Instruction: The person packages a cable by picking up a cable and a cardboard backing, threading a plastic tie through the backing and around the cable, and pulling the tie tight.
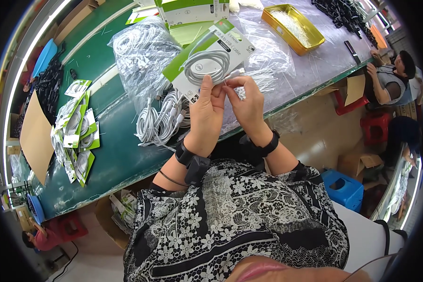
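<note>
My left hand (203,115) grips a green-and-white packaging card (239,42) by its lower edge, thumb on the front. A coiled white cable (210,57) lies against the card's face. Beside it my right hand (249,104) is closed in a pinch at the card's lower right edge; what sits between those fingertips is too small to make out. Just left of my hands a pile of loose coiled white cables (155,122) rests on the green table (113,164). Thin white ties (261,80) lie spread behind my right hand.
Carded cables (75,131) are heaped at the left near a brown cardboard sheet (36,136). Behind stand a clear bag of cables (143,51), a green-and-white box (192,11) and a yellow tray (272,21). Black cables (336,14) lie far right; a person (392,77) sits there.
</note>
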{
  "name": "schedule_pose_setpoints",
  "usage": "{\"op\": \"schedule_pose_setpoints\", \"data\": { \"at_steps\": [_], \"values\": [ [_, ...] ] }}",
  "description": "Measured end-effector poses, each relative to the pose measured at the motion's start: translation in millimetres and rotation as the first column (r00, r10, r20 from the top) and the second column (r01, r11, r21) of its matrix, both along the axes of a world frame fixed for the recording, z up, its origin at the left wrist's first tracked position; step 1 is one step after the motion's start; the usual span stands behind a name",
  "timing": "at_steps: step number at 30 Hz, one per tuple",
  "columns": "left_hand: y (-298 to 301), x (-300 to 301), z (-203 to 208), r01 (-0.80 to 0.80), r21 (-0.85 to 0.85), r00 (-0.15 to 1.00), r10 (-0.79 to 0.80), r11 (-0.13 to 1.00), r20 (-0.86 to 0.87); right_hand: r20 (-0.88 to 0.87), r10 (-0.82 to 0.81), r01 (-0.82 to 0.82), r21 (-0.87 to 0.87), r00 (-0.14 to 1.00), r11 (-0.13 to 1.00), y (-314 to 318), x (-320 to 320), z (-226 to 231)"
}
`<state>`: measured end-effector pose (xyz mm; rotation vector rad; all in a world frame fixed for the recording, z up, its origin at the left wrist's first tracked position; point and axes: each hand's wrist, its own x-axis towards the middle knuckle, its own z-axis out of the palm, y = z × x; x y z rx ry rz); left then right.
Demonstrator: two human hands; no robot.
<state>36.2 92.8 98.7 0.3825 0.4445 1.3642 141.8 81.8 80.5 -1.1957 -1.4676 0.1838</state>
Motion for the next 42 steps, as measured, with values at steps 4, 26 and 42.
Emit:
{"op": "schedule_pose_setpoints", "data": {
  "at_steps": [4, 26, 42],
  "values": [
    [4, 3, -12, 0.003, 0.008, 1.000, -0.003, 1.000, 0.028, -0.268, 0.014, -0.094, -0.288, 0.963, 0.953, -5, -2, 3],
    [-21, -4, 9, 0.071, 0.905, 0.670, 0.653, 0.418, -0.354, -0.913, 0.407, -0.625, 0.322, -0.007, 0.711, -29, 2, -28],
    [-36, -18, 21, 0.283, 0.717, 0.659, 0.414, 0.637, -0.628, -0.842, 0.536, -0.936, 0.137, 0.062, 0.324, -38, 34, -34]
  ]
}}
